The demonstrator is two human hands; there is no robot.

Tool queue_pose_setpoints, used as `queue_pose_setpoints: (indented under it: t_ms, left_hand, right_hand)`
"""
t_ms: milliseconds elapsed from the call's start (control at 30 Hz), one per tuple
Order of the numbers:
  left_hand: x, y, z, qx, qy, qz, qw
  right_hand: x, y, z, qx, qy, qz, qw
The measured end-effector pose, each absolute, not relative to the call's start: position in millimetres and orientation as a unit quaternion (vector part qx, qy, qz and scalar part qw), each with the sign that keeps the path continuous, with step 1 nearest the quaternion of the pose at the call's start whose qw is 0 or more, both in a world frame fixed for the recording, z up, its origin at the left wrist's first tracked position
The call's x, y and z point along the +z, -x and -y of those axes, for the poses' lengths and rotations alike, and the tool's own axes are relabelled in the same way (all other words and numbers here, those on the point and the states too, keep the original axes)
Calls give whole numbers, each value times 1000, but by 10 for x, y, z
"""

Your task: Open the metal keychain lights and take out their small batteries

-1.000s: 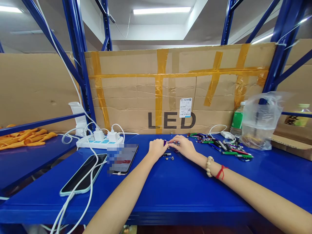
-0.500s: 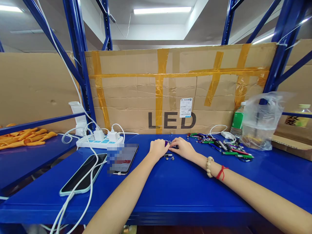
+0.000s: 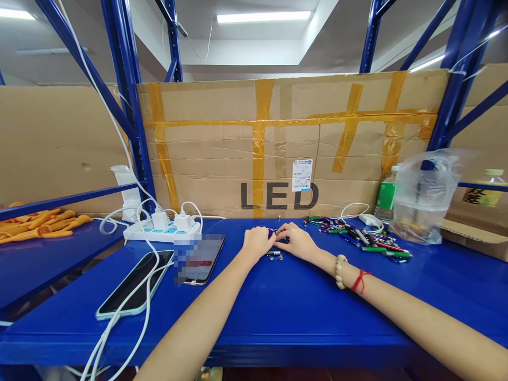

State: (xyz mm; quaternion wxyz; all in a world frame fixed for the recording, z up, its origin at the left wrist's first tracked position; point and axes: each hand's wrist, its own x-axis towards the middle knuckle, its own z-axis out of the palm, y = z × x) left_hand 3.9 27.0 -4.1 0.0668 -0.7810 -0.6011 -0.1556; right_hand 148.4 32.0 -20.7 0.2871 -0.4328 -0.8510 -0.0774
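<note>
Purple, a small piece (image 3: pixel 271 233) sits pinched in our left hand's (image 3: pixel 257 239) narrow grip, at nine o'clock from our right hand (image 3: pixel 297 241), whose grip we cannot tell. Pens (image 3: pixel 360 236) lie at three o'clock.

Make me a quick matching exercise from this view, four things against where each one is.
Column one:
1. Purple piece
2. Heap of pens
3. Power strip
4. Red string

Column two:
A. Beyond the two phones
B. Around the right forearm
C. By the left hand
D. To the right of the right hand

Pairs: 1-C, 2-D, 3-A, 4-B.
</note>
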Motion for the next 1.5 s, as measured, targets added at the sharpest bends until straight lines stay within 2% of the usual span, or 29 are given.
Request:
queue_pose_setpoints:
  t_ms: [767, 1000, 1100, 1500]
  left_hand:
    - [-57, -30, -280, -235, 776, 581, 72]
    - [-25, -40, -236, -197, 772, 598, 88]
    - [-14, -35, -234, -186, 776, 597, 84]
    - [-64, -10, -293, -184, 777, 596, 81]
  right_hand:
    - [-211, -1474, -336, -23, 476, 824, 307]
    - [-114, -1453, -268, -44, 442, 775, 450]
    - [-95, -1426, -234, -42, 389, 784, 482]
    - [-134, -1420, -239, -62, 344, 828, 439]
